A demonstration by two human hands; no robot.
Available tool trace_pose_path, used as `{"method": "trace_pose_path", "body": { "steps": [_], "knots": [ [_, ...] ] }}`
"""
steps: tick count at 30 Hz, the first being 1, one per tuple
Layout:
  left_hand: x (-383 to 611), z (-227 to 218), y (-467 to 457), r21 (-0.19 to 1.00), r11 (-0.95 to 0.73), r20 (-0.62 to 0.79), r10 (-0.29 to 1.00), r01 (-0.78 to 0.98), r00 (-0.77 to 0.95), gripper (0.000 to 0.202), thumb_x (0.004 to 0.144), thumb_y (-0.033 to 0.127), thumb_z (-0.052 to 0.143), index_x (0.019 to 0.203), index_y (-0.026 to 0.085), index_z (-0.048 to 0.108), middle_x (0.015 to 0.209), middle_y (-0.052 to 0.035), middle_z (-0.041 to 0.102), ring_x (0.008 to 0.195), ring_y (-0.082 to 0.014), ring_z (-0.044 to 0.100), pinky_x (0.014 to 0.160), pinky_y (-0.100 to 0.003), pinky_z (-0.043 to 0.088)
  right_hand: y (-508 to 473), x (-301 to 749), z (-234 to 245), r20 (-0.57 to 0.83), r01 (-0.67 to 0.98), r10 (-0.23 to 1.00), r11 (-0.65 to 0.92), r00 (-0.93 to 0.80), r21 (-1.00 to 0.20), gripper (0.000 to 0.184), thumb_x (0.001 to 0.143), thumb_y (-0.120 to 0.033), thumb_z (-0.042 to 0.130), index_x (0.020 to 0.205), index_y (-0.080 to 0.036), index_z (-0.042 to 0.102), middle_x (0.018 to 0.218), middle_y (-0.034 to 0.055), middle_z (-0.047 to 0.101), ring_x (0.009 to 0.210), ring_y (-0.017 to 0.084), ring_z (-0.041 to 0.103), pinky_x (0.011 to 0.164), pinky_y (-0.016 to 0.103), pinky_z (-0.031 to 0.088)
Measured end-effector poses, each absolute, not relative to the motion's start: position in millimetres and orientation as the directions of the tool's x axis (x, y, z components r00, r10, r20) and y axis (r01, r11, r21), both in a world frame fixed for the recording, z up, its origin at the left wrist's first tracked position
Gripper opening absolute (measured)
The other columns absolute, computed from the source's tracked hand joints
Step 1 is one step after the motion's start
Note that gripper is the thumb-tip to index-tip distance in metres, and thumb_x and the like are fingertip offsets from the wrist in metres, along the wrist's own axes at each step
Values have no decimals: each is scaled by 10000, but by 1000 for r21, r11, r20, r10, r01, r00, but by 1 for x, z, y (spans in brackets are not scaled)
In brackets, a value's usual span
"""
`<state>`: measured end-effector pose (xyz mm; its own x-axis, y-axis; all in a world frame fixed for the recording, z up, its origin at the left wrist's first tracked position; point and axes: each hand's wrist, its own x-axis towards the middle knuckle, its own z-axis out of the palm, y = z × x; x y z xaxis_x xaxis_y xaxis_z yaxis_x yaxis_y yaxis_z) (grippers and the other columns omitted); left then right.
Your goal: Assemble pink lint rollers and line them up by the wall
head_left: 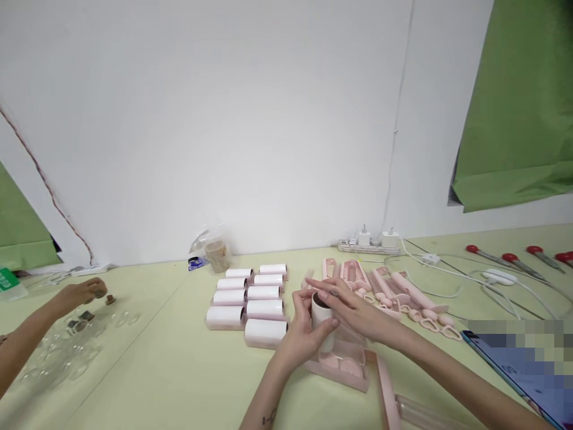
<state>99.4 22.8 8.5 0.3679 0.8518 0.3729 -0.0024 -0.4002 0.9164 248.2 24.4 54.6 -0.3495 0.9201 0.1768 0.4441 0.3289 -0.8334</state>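
Observation:
Upright between my hands is a white lint-roller roll [317, 319] with a dark hollow core facing up. My left hand [298, 331] is wrapped round its side, thumb across the front. Over the top of the roll, my right hand [347, 301] lies with its fingers stretched across the rim; its thumb is hidden. Just below the roll is a pink tray-like part [340, 376] with clear plastic on it. Left of my hands, several white rolls [266, 331] lie on their sides in two columns, with pinkish undersides.
Pink handle parts [414, 289] with heart-shaped loops [430, 324] lie behind and right of my hands. A phone [514, 370], red-handled tools [514, 260], cables and a power strip [369, 248] are further right. A co-worker's hand [83, 295] is at left, near clear plastic pieces [67, 355].

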Motion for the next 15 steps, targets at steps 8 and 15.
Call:
{"method": "trace_pose_path", "body": {
  "steps": [8, 15],
  "knots": [
    [92, 26, 13, 705, -616, 335, 725, 350, 602, 490, 693, 287, 653, 1136, 267, 446, 1120, -28, 530, 1059, -206, 466, 899, -319, 349, 4, 291, 91, 501, -70, 830, 530, 245, -845, 215, 856, -333, 407, 914, -225, 584, 558, -22, 517, 586, 139, 488, 584, 256, 401],
    [100, 5, 17, 421, -734, 156, 638, 533, 754, 560, 639, 369, 688, 1158, 298, 491, 1029, -52, 544, 962, -237, 496, 808, -324, 411, -5, 311, 58, 395, -103, 865, 444, 310, -890, 181, 830, -332, 459, 788, -200, 574, 481, -43, 432, 492, 123, 393, 488, 248, 305]
  ]
}}
